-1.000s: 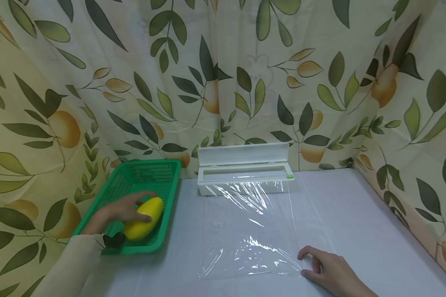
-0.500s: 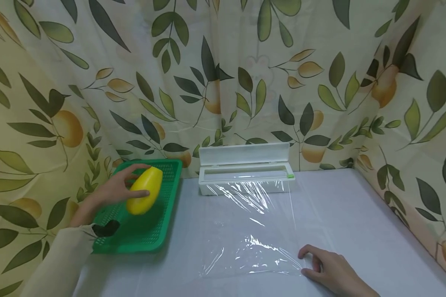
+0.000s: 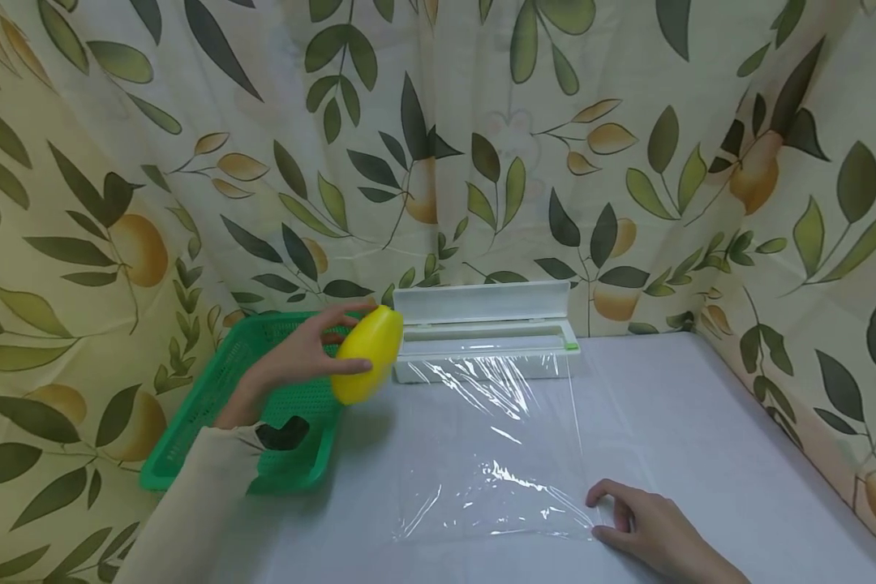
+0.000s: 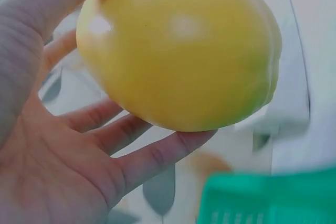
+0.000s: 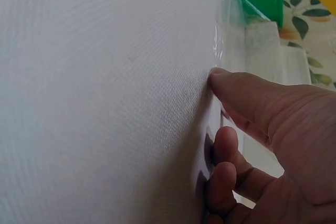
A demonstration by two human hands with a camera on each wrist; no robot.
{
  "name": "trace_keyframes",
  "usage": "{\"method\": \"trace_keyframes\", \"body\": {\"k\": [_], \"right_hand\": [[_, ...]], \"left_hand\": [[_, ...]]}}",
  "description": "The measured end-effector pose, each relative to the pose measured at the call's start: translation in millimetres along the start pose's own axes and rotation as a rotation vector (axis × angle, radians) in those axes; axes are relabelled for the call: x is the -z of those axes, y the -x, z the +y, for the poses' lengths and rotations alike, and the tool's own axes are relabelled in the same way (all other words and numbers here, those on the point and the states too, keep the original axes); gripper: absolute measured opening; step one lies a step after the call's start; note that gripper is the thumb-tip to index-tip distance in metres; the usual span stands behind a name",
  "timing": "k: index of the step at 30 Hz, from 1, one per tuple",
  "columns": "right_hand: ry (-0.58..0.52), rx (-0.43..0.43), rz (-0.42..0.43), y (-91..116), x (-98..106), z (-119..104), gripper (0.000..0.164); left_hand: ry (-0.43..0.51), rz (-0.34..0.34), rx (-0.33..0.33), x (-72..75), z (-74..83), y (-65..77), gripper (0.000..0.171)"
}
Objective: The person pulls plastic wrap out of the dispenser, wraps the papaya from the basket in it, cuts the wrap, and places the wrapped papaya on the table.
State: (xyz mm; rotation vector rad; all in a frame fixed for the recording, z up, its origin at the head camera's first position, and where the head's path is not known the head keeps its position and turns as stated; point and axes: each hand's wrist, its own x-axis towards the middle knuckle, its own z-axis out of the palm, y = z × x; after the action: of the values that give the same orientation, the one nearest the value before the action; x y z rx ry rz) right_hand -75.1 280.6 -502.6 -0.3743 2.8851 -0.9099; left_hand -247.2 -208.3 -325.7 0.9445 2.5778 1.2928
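Note:
A smooth yellow fruit, mango-like in shape (image 3: 368, 354), is in my left hand (image 3: 302, 353), lifted off the table between the green basket and the white box. In the left wrist view my thumb and fingers curve round the fruit (image 4: 184, 51), which has a greenish tinge at one end. A sheet of clear plastic wrap (image 3: 492, 454) lies spread on the table, drawn from the white wrap dispenser (image 3: 485, 369). At its near right corner my right hand (image 3: 650, 527) touches down, thumb and index finger apart; the right wrist view shows the thumb tip (image 5: 218, 74) against the surface.
A green plastic basket (image 3: 310, 478) stands at the left, under my left forearm. The dispenser's lid (image 3: 482, 302) is raised, with a small green piece (image 3: 571, 346) at its right end. White cloth (image 3: 701, 422) covers the table; a leaf-patterned curtain (image 3: 482, 162) hangs behind.
My left hand has lifted the yellow fruit out of the green basket and carried it right, to the dispenser's left end. My right hand stays at the wrap's corner.

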Motion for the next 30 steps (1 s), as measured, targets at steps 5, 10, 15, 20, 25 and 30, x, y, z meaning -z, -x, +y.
{"method": "trace_keyframes", "body": {"k": [5, 10, 15, 20, 25, 30], "right_hand": [[-0.001, -0.003, 0.010, 1, 0, 1, 0.034], [-0.003, -0.060, 0.000, 1, 2, -2, 0.033], [-0.023, -0.024, 0.000, -1, 4, -5, 0.031], [0.000, 0.012, 0.021, -2, 4, -6, 0.030], [0.013, 0.013, 0.037, -6, 3, -5, 0.029], [0.021, 0.009, 0.023, -13, 5, -3, 0.029]], "left_hand": [[0.024, -0.088, -0.042, -30.3, 18.0, -28.8, 0.076], [0.024, -0.171, -0.069, -59.0, 30.5, -48.5, 0.074], [0.003, -0.228, -0.090, -85.9, 35.8, -61.3, 0.074], [-0.007, -0.274, -0.059, -110.0, 33.2, -68.6, 0.075], [0.013, -0.314, -0.021, -128.0, 23.9, -74.1, 0.073], [0.035, -0.342, -0.007, -145.1, 11.4, -78.0, 0.069]]}}
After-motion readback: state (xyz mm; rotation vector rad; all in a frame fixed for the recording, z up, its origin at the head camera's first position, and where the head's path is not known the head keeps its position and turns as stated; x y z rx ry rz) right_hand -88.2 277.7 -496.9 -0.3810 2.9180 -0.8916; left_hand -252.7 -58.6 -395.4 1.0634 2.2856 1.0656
